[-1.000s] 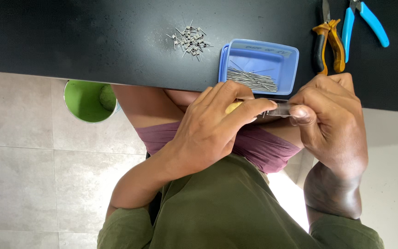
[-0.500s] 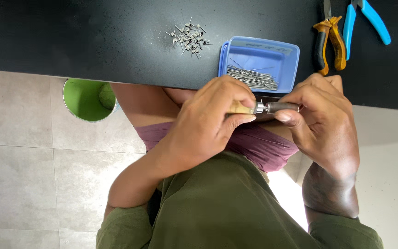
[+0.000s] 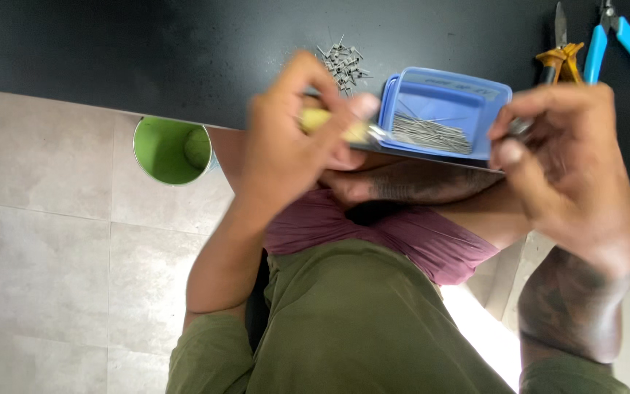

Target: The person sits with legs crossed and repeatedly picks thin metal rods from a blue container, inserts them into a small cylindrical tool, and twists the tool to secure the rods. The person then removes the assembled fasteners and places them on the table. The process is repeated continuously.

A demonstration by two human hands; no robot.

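A yellow-handled tool [image 3: 327,122], blurred, is gripped in the left hand [image 3: 293,138] just beside a blue plastic tray [image 3: 442,91] of thin metal pins [image 3: 429,133]. The right hand [image 3: 563,157] pinches a small dark part, too blurred to name. Loose pins [image 3: 342,61] and pliers [image 3: 559,55] lie on the matte black table [image 3: 147,51]; a green cup [image 3: 171,149] stands on grey floor tiles [image 3: 52,270].

The table top [image 3: 147,51] is matt black and smooth. On it sits a blue plastic tray [image 3: 442,95] with a slight sheen, holding thin bright metal pins [image 3: 428,133] — more grey metal bits [image 3: 340,62] lie loose beside it. The pliers [image 3: 559,51] have rubbery orange grips; the cutters [image 3: 621,44] glossy blue ones. The green cup [image 3: 170,149] looks like smooth plastic — the floor tiles [image 3: 45,219] are matt grey.
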